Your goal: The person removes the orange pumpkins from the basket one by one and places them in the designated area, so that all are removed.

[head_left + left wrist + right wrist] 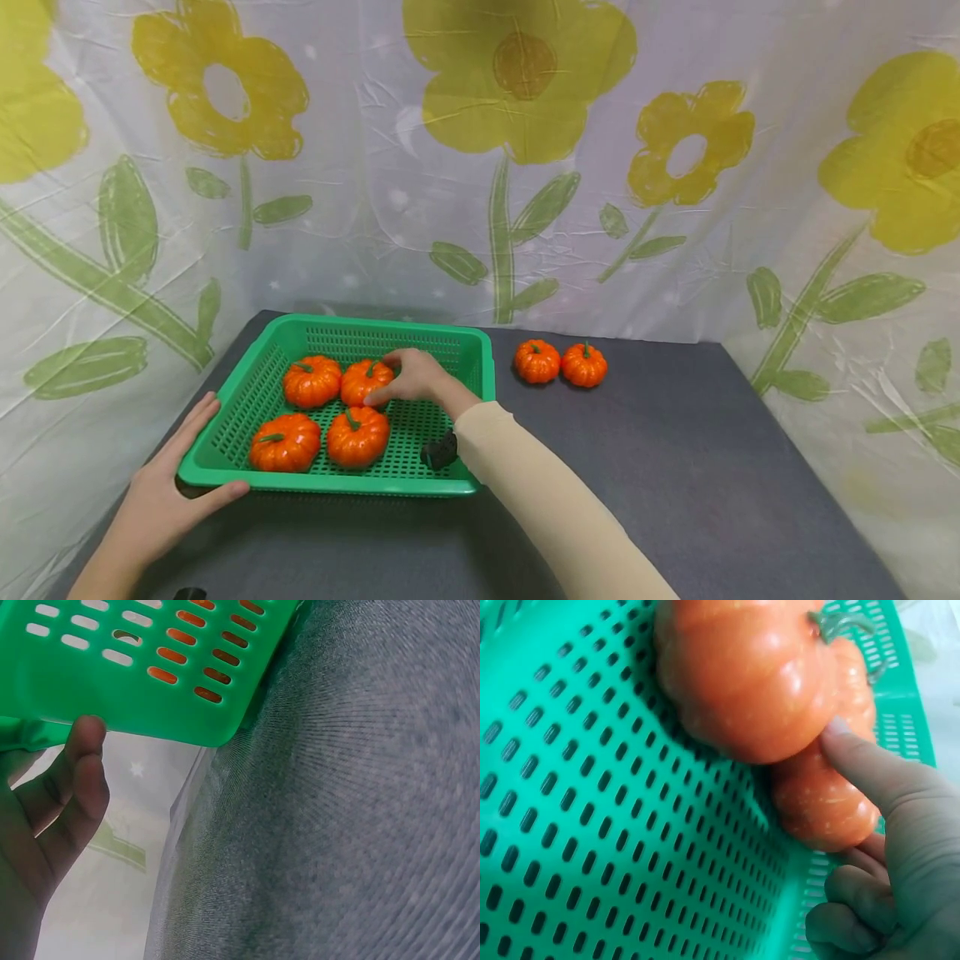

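Note:
A green perforated basket (337,483) holds several small orange pumpkins with green stems. My left hand (153,500) holds the basket's near left corner, thumb along the front rim and fingers at the left side. In the left wrist view, its bent fingers (88,769) meet the green rim. My right hand (412,377) reaches into the basket and grips the back right pumpkin (360,382) between thumb and fingers. From the right wrist view, that pumpkin (825,802) is partly hidden behind a nearer pumpkin (742,675).
Two more pumpkins, one at the left (537,362) and one at the right (584,365), stand on the dark table (660,467) right of the basket. A black strapped device (439,451) shows by the right wrist. A flower-printed curtain (360,208) surrounds the table.

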`<state>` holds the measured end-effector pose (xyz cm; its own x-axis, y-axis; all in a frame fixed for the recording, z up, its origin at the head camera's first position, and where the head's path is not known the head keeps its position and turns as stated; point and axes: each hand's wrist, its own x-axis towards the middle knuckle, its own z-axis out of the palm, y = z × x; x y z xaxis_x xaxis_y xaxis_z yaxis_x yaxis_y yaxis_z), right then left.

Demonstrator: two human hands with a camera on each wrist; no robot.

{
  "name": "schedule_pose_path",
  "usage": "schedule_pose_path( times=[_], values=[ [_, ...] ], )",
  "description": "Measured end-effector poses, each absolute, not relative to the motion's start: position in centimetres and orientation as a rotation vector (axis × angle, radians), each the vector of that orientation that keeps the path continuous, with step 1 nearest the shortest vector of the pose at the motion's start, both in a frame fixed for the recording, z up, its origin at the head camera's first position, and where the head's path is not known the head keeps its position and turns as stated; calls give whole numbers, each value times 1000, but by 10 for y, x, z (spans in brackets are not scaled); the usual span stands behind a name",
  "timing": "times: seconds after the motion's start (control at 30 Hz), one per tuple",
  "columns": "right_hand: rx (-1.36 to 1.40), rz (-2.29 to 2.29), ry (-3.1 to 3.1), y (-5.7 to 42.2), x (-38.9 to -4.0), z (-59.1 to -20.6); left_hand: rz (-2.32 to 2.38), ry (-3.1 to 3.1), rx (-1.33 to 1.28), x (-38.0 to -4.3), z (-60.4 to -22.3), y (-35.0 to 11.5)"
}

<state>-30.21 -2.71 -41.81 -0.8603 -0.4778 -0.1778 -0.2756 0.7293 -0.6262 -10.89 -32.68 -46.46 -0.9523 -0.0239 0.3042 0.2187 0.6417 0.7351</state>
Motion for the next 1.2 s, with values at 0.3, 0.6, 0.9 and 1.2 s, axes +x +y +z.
schedule_pose_path(
  times=[0.3,0.6,0.9,1.2],
  values=[
    [-603,-795,2630,-32,-300,-420,-1211,-2574,-151,-109,-464,-326],
    [-588,-798,2626,-34,-300,-419,-1211,-2576,-152,-108,-464,-326],
    [-569,-945,2542,-29,-302,-415,-1214,-2580,-150,-110,-464,-328],
    [-558,-1074,2475,-24,-305,-415,-1221,-2585,-149,-110,-466,-328]
  ],
)
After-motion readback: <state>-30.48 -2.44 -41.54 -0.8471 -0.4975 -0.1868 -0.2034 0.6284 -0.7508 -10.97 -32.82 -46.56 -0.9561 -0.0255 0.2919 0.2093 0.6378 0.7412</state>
